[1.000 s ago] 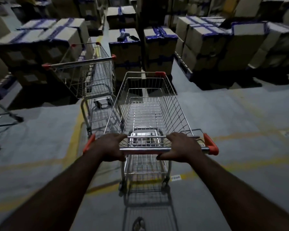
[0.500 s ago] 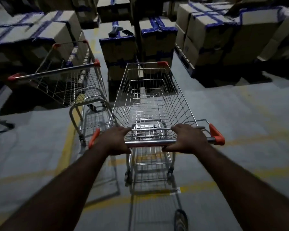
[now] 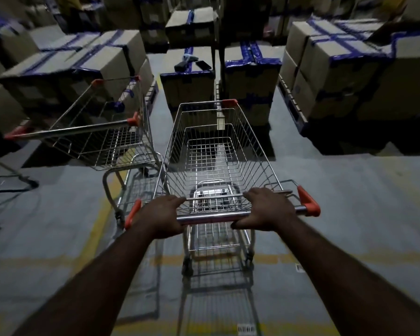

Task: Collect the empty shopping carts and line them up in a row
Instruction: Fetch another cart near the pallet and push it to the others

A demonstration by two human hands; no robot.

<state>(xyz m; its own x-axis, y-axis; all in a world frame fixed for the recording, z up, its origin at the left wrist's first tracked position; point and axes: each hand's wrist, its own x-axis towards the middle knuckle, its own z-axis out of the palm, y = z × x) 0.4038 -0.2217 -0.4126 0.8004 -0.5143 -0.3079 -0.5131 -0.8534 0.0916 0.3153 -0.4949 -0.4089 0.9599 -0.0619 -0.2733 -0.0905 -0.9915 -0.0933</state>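
An empty wire shopping cart (image 3: 218, 151) with orange handle ends stands straight in front of me. My left hand (image 3: 161, 215) and my right hand (image 3: 268, 209) both grip its chrome handle bar (image 3: 211, 217), fingers curled over it. A second empty cart (image 3: 102, 134) stands just to its left, turned at an angle, its handle pointing left. Their baskets sit close together; whether they touch is unclear.
Stacks of cardboard boxes (image 3: 337, 76) taped in blue close off the far side and both flanks. Part of another metal frame (image 3: 7, 180) shows at the left edge. Yellow lines (image 3: 100, 221) cross the grey floor. Open floor lies to the right.
The cart in my hands has rolled forward toward the boxes and drawn alongside the left cart, which now sits nearer. Both hands keep the same grip.
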